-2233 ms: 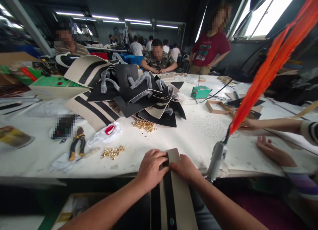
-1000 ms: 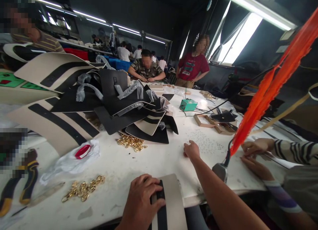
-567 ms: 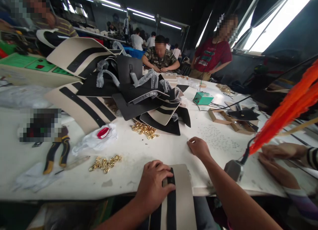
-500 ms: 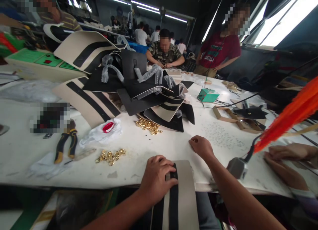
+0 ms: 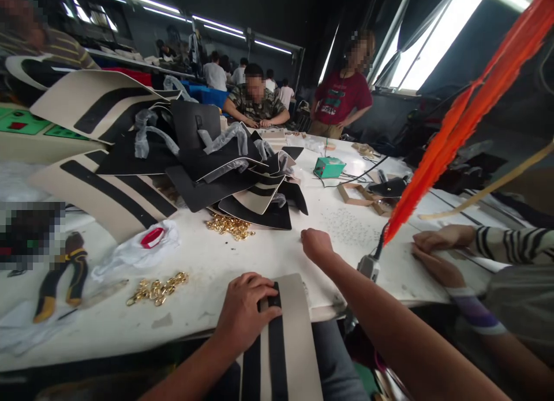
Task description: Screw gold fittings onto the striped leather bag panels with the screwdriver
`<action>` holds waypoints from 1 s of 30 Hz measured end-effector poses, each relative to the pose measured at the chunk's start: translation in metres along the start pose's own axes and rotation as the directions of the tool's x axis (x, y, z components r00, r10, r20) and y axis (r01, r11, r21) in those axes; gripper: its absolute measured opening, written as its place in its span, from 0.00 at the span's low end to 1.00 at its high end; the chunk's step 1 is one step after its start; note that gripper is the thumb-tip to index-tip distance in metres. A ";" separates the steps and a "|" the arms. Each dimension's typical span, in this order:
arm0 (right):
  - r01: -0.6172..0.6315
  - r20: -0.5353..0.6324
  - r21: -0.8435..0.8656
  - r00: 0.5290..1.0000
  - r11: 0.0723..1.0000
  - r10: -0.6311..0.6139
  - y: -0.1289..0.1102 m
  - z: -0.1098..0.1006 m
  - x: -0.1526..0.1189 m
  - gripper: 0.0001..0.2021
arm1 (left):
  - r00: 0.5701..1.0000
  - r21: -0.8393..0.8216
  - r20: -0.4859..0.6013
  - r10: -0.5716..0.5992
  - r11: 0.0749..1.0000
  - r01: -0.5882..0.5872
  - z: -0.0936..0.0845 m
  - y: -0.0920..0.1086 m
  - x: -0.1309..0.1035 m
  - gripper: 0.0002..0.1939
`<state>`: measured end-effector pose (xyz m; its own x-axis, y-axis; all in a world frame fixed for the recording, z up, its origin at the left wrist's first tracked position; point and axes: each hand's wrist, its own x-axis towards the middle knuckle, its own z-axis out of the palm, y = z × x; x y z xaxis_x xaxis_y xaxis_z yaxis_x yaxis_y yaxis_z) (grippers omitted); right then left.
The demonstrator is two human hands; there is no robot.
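A beige panel with black stripes (image 5: 294, 326) lies over the front table edge and my lap. My left hand (image 5: 244, 308) grips its left side near the top, with the thumb on a black stripe. My right hand (image 5: 317, 245) rests on the white tabletop beyond the panel's upper right, its fingers curled in; what they hold, if anything, is hidden. Left of the panel is a small pile of gold hardware (image 5: 159, 288). A larger gold pile (image 5: 230, 225) sits farther back, and small pins (image 5: 352, 228) are scattered to the right of my right hand.
Stacked black and beige panels (image 5: 199, 153) fill the back left. Pliers (image 5: 63, 280) and a red ring on white cloth (image 5: 152, 238) lie left. An orange tassel (image 5: 450, 135) hangs right, near another person's hands (image 5: 437, 254). A green box (image 5: 329, 167) stands farther back.
The view has turned to the right, so the scene sits farther left. My left hand stays on the panel, and my right hand is still curled on the table.
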<state>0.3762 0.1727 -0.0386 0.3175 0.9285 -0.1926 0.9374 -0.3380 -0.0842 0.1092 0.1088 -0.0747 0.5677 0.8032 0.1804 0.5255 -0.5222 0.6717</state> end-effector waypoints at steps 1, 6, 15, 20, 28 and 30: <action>0.009 -0.003 0.009 1.000 1.000 -0.009 0.001 0.000 -0.002 0.17 | 1.000 0.007 -0.001 0.002 1.000 -0.002 0.000 0.001 0.000 0.14; 0.076 -0.062 0.154 0.996 0.985 -0.067 0.006 -0.006 -0.030 0.11 | 1.000 0.008 -0.015 0.005 1.000 -0.005 0.001 0.006 -0.004 0.15; 0.197 0.043 0.662 0.953 0.723 -0.299 -0.005 0.026 -0.139 0.12 | 0.999 0.000 -0.041 0.022 1.000 -0.022 0.007 0.006 -0.005 0.16; 0.192 0.008 0.799 0.944 0.570 -0.330 -0.011 0.050 -0.146 0.10 | 0.997 -0.001 -0.059 0.043 0.999 -0.043 0.011 0.002 -0.006 0.15; 0.259 0.000 0.723 0.927 0.640 -0.376 -0.022 0.048 -0.139 0.11 | 0.994 0.004 -0.071 0.077 0.997 -0.077 0.013 -0.002 -0.008 0.15; 0.224 0.029 0.714 0.937 0.663 -0.348 -0.023 0.048 -0.139 0.11 | 0.994 0.000 -0.072 0.081 0.997 -0.081 0.013 -0.002 -0.008 0.15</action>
<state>0.3037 0.0442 -0.0565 -0.0326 0.9832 -0.1794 0.5904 -0.1259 -0.7972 0.1121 0.0997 -0.0868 0.5613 0.7769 0.2853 0.4777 -0.5856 0.6549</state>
